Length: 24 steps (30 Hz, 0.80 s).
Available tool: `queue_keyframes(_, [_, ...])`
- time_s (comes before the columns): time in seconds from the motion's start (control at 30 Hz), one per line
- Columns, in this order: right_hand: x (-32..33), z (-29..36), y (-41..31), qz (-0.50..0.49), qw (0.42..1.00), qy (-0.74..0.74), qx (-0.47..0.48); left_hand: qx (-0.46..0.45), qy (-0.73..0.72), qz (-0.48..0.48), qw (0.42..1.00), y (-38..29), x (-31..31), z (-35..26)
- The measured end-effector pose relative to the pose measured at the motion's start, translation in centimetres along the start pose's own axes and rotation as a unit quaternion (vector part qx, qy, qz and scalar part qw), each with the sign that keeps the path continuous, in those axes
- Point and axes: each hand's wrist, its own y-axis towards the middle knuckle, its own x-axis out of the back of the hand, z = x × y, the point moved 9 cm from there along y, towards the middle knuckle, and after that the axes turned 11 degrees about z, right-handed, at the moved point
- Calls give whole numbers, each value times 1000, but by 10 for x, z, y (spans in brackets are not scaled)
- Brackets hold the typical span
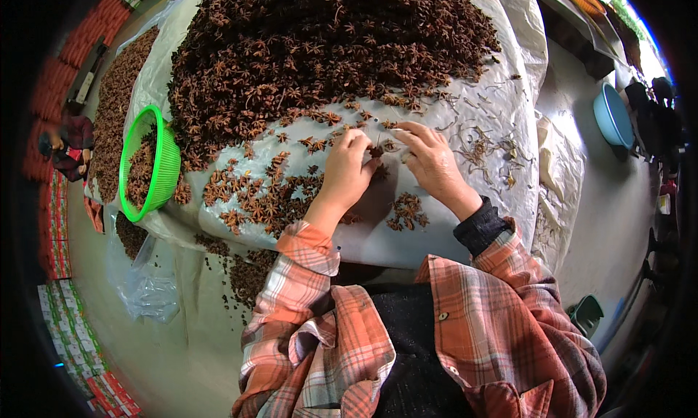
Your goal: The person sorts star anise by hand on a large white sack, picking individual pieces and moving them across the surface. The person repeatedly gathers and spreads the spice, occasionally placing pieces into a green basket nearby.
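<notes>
My left hand [347,170] pinches a dark star anise pod [375,152] between thumb and fingertips, above a plastic-covered table [360,249]. Facing it, my right hand [433,162] has its fingers bent towards the pod. Whether anything small is between those fingertips is too fine to tell. A large heap of star anise [327,52] rises beyond both hands. Loose star anise [272,197] is spread beside my left forearm, and a small cluster of pieces [408,212] lies below my right hand. Thin stems [480,148] are scattered to the right of that hand.
A green plastic basket [169,167] holding star anise stands tilted at the table's left edge. Beyond it lies another brown heap [117,102], with a person [73,145] nearby. A blue basin [613,115] is at the right. Clear plastic sheeting [150,292] lies at the lower left.
</notes>
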Motion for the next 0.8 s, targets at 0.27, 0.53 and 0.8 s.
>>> queue_keyframes(0.27, [-9, 52, -8, 86, 988, -39, 125, 92, -471, 62, 875, -55, -13, -12])
queue_keyframes(0.53, [-11, 55, -43, 163, 958, 225, -71, 8, -308, 37, 951, -86, 3, -54])
queue_keyframes(0.8, [-24, 113, -55, 277, 948, 103, 120, 54, -683, -100, 721, -122, 17, -10])
